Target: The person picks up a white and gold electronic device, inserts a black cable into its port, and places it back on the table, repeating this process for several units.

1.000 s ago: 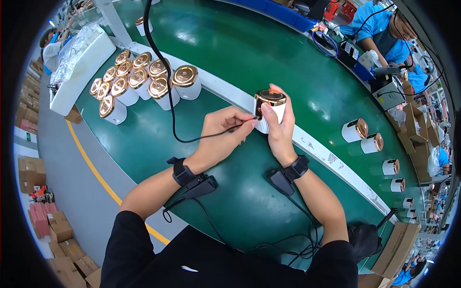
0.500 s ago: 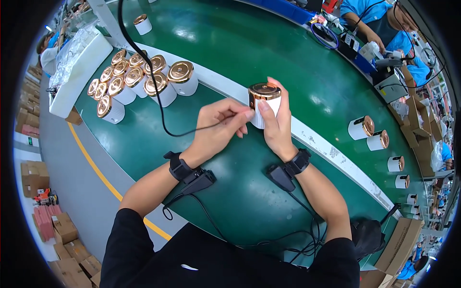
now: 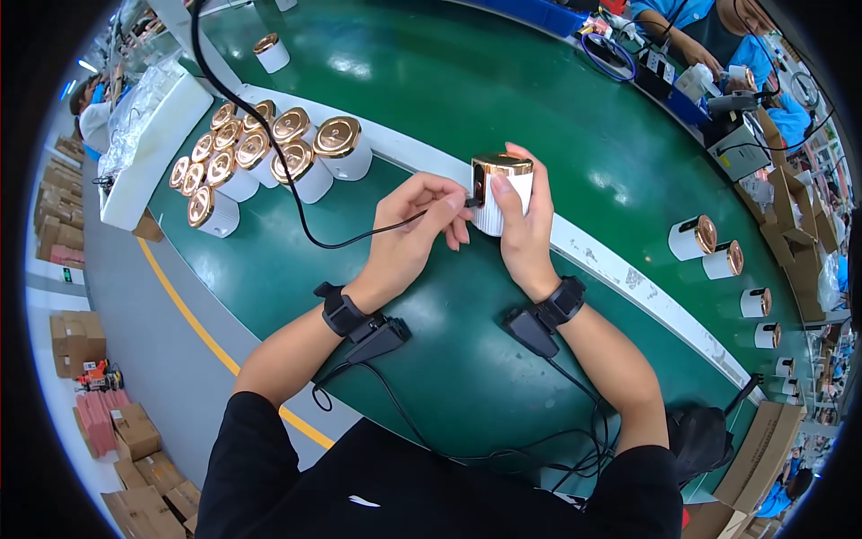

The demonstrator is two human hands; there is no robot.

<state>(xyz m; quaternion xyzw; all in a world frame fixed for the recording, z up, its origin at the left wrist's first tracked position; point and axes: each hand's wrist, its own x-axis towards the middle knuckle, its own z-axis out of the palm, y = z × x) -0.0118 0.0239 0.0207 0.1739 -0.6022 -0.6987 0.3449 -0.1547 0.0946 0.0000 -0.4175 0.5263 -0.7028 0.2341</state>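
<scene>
My right hand (image 3: 528, 235) grips a white ribbed canister-shaped device (image 3: 488, 218) with a shiny copper-coloured lid, fingers behind it and thumb across its front. A dark panel on the device's side faces my left hand (image 3: 401, 232). That hand is closed in a pinch on the small black plug (image 3: 471, 203) of a thin black cable (image 3: 337, 245). The plug's tip meets the device's side by the dark panel; whether it sits in a socket cannot be made out. The cable loops away to the upper left. Both wrists wear black straps with small black boxes.
Several similar devices (image 3: 215, 212) cluster on the green table (image 3: 296, 216) at left. A white rail (image 3: 620, 269) crosses it; beyond, more devices (image 3: 692, 237) stand in a row at right. Cables (image 3: 539, 458) lie near my body. A co-worker (image 3: 691, 36) sits across at far right.
The device has turned in my right hand, so its dark panel faces left more plainly. The black plug now shows between my left fingertips and the device. The whole view has shifted slightly.
</scene>
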